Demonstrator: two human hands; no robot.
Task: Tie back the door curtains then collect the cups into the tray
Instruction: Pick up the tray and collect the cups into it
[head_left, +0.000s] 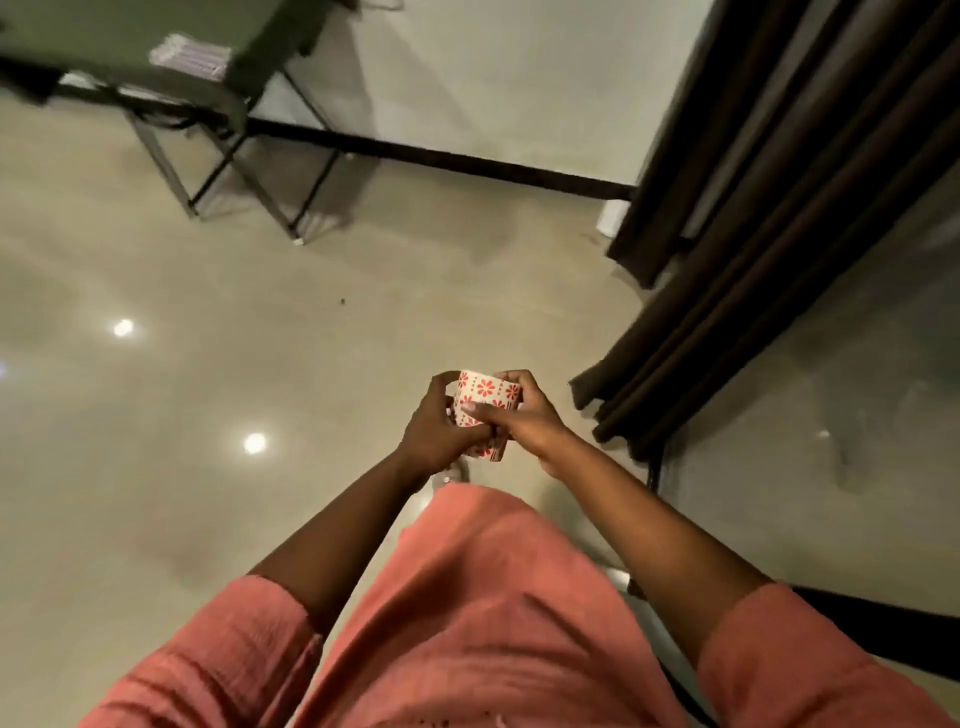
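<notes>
1. I hold the cups (485, 397) in front of my body, above the floor; they are white with red flower prints; they seem to be stacked, one lying over another, but how many there are I cannot tell.
2. My left hand (436, 423) has its grip closed around the left side and the lower part of the cups; the fingers are curled round them and the thumb is at the top edge.
3. My right hand (522, 410) also has its grip closed on the cups; the thumb presses across the front face and the other fingers wrap over the top right edge; both hands touch each other below the cups.
4. My salmon-pink clothing (483, 613) fills the bottom of the view; the sleeves end above the elbows.
5. The floor (218, 364) below is pale and glossy; two bright light spots are reflected on it at the left.
6. The dark brown curtains (769, 218) hang at the right, well apart from my hands; their lower ends reach the floor; whether they are tied I cannot tell.
7. Far at the upper left stands a surface with a dark green cover (171, 67) on thin metal legs; something pale lies on it, too blurred to name.
</notes>
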